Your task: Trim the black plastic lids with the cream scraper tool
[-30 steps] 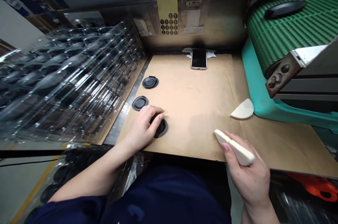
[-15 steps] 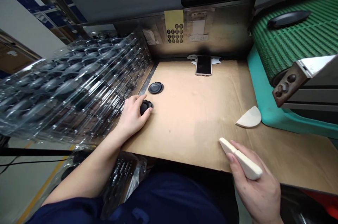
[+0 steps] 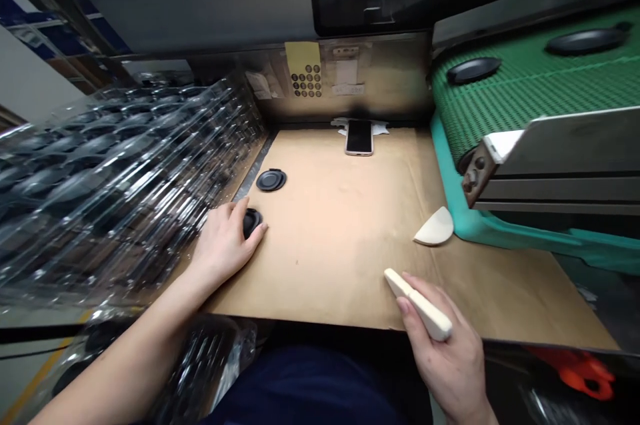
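My left hand (image 3: pixel 226 238) rests at the left side of the cardboard sheet (image 3: pixel 340 218), its thumb and fingers closed around a round black plastic part (image 3: pixel 251 221). The hand covers much of that part. Just beyond it lies a similar round black part (image 3: pixel 271 179), flat and untouched. In my right hand (image 3: pixel 447 345), over the sheet's front edge, a thick cream-white sponge piece (image 3: pixel 420 307) is gripped between thumb and fingers. A half-round white sponge (image 3: pixel 435 227) lies farther back, beside the teal frame.
Clear plastic trays (image 3: pixel 125 178) with black parts are stacked at left. A phone (image 3: pixel 359 137) lies at the back. On the right, a green conveyor belt (image 3: pixel 530 88) carries black parts behind a metal guard (image 3: pixel 575 165). Something orange-red (image 3: pixel 583 371) sits below the right edge.
The view has swung right, so the bench appears farther left and a second black part shows on the belt. The first belt part sits nearer the belt's end. Both hands keep their holds.
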A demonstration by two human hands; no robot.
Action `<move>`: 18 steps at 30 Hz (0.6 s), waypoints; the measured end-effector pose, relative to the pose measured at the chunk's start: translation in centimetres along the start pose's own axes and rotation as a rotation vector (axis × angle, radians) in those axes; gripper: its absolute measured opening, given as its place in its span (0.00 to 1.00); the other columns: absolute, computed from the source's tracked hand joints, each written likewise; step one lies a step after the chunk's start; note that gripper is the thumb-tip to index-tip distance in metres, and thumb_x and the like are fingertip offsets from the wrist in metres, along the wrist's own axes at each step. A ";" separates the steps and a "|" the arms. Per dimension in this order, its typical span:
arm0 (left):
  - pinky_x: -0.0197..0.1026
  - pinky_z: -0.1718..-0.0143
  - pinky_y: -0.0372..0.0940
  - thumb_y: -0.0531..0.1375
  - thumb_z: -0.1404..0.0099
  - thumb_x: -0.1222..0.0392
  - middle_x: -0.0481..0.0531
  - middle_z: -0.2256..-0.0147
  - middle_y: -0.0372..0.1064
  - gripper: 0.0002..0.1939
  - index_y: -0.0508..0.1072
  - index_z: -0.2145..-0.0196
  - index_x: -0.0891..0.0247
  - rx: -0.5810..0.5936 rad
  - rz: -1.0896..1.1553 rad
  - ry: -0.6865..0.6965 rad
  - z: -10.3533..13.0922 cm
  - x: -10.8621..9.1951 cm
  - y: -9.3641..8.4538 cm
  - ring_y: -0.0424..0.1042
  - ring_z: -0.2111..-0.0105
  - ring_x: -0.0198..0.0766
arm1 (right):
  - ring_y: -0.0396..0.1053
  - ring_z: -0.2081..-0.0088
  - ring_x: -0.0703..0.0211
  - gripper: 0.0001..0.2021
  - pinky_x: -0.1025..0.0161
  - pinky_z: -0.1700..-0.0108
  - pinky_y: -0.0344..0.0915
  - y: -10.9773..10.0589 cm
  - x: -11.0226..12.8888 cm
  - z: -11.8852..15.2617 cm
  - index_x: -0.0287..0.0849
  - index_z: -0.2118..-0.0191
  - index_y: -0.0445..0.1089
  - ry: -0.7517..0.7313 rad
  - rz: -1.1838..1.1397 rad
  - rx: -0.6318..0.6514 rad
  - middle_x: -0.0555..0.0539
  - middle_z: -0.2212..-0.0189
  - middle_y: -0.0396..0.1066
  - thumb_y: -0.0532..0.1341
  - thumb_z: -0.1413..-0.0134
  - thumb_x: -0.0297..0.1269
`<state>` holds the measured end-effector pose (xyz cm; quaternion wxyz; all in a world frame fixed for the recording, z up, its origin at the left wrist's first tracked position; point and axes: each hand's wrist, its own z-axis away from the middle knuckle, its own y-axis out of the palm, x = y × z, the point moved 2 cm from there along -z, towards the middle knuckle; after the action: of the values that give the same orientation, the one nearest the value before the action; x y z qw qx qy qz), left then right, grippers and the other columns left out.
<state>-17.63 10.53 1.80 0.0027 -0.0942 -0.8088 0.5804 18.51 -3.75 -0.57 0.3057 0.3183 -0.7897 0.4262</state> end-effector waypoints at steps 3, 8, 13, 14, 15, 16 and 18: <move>0.67 0.37 0.56 0.59 0.33 0.45 0.70 0.36 0.54 0.38 0.56 0.32 0.63 -0.088 0.018 0.154 -0.7 -2.9 -1.8 0.58 0.37 0.65 | 0.79 0.57 0.56 0.11 0.64 0.55 0.77 -0.2 0.3 -0.3 0.48 0.49 0.75 0.001 -0.045 0.009 0.48 0.56 0.79 0.63 0.36 0.37; 0.64 0.35 0.55 0.61 0.33 0.49 0.62 0.35 0.53 0.35 0.56 0.33 0.54 -0.111 0.224 0.495 -4.1 -11.6 -5.2 0.56 0.35 0.60 | 0.79 0.57 0.56 0.11 0.63 0.55 0.78 -0.5 0.3 -0.4 0.48 0.49 0.74 0.029 -0.102 0.032 0.47 0.57 0.79 0.62 0.36 0.37; 0.60 0.33 0.53 0.62 0.33 0.48 0.62 0.32 0.46 0.38 0.54 0.31 0.56 -0.069 0.604 0.615 -11.4 -20.6 -6.6 0.49 0.31 0.57 | 0.80 0.59 0.56 0.12 0.64 0.56 0.78 -0.8 0.2 -0.4 0.47 0.49 0.74 -0.003 -0.121 0.016 0.47 0.58 0.79 0.62 0.36 0.37; 0.59 0.35 0.56 0.63 0.35 0.47 0.63 0.32 0.45 0.40 0.54 0.31 0.56 -0.078 0.750 0.565 -13.4 -21.9 -6.6 0.53 0.34 0.57 | 0.80 0.59 0.56 0.12 0.64 0.56 0.78 -0.9 0.2 -0.4 0.47 0.49 0.74 -0.009 -0.128 0.013 0.47 0.59 0.79 0.61 0.36 0.37; 0.58 0.37 0.60 0.64 0.35 0.47 0.63 0.32 0.44 0.41 0.52 0.30 0.56 -0.076 0.909 0.475 -15.4 -23.2 -6.5 0.59 0.37 0.55 | 0.80 0.60 0.56 0.12 0.64 0.56 0.78 -0.9 0.2 -0.5 0.47 0.49 0.74 -0.012 -0.138 0.014 0.47 0.59 0.79 0.61 0.36 0.36; 0.58 0.38 0.60 0.64 0.35 0.47 0.64 0.32 0.44 0.42 0.52 0.30 0.56 -0.084 1.049 0.353 -17.4 -24.2 -6.3 0.63 0.40 0.53 | 0.79 0.60 0.56 0.12 0.64 0.57 0.78 -1.0 0.2 -0.5 0.46 0.49 0.73 -0.013 -0.150 0.020 0.46 0.60 0.79 0.61 0.36 0.36; 0.59 0.38 0.59 0.63 0.33 0.49 0.67 0.33 0.47 0.41 0.51 0.30 0.62 -0.045 1.251 0.153 -20.9 -26.3 -5.4 0.64 0.41 0.52 | 0.79 0.61 0.56 0.12 0.64 0.57 0.78 -1.0 0.1 -0.5 0.46 0.48 0.73 -0.009 -0.173 0.043 0.47 0.61 0.78 0.60 0.36 0.36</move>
<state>9.82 24.42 16.47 -0.2816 -0.5907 -0.6100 0.4468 19.30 -3.77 0.19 0.3311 0.3938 -0.7511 0.4137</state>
